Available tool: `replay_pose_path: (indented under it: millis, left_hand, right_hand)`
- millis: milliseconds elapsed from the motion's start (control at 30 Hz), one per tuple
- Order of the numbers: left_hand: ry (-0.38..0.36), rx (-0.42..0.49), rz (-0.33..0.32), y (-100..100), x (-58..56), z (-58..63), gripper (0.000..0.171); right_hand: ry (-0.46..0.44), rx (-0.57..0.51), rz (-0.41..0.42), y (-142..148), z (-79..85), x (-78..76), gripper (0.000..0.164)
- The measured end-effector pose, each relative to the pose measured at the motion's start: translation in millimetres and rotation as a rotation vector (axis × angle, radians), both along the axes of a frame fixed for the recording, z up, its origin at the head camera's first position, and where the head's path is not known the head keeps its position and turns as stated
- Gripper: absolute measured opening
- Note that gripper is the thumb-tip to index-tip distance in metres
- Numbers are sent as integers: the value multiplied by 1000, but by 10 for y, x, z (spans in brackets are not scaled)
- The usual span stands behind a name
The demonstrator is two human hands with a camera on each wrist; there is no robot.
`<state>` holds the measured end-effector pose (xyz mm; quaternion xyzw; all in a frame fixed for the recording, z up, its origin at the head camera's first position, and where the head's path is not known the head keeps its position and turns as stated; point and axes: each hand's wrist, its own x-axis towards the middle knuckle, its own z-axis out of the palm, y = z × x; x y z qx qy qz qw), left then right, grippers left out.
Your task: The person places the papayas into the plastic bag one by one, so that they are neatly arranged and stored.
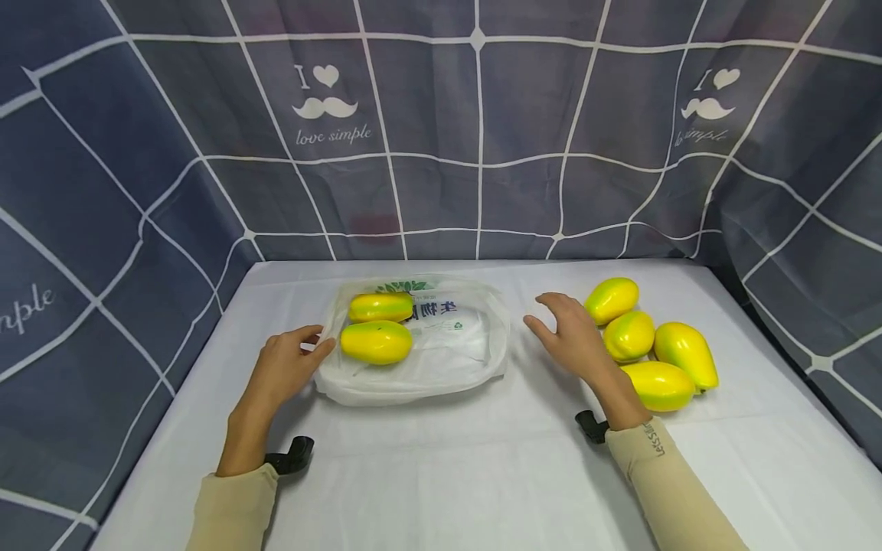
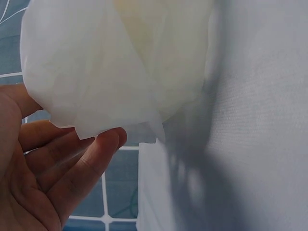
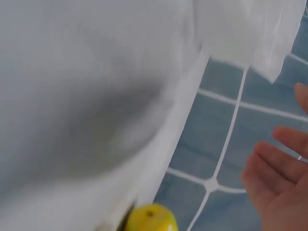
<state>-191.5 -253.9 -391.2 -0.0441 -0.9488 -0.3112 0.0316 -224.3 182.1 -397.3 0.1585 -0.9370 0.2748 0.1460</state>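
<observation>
A white printed plastic bag is spread into a shallow oval with a raised rim; whether anything supports it underneath, I cannot tell. Two yellow mangoes lie side by side in its left half. At the bag's left rim, my left hand pinches the edge between thumb and finger. The left wrist view shows the bag hiding some of that hand's fingertips. My right hand holds nothing, its fingers loosely extended, between the bag and several more yellow mangoes. One mango shows in the right wrist view.
A white cloth covers the table. Grey gridded curtains hang behind it and along both sides. Black wrist mounts sit at both cuffs.
</observation>
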Motion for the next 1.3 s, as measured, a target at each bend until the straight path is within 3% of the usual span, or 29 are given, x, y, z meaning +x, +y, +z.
replay_pose_path:
  millis: [233, 567, 800, 967, 1100, 1300]
  left_hand:
    - [-6, -10, 11, -10, -1, 9, 56]
    - [-25, -12, 8, 11, -19, 1, 56]
    - [-9, -15, 4, -1, -31, -28, 55]
    - [-6, -23, -1, 3, -35, -28, 55]
    - [-7, -25, 0, 5, -29, -26, 55]
    - [-13, -21, 5, 10, -31, -25, 55]
  right_hand:
    - [-7, 37, -29, 294, 65, -111, 43]
    - [-92, 73, -121, 571, -5, -253, 47]
    - [-68, 48, -283, 665, 23, -269, 44]
    - [-160, 41, -379, 723, 36, -301, 52]
    - [-224, 64, -380, 750, -1, -335, 58]
    - [-167, 78, -361, 763, -36, -348, 51]
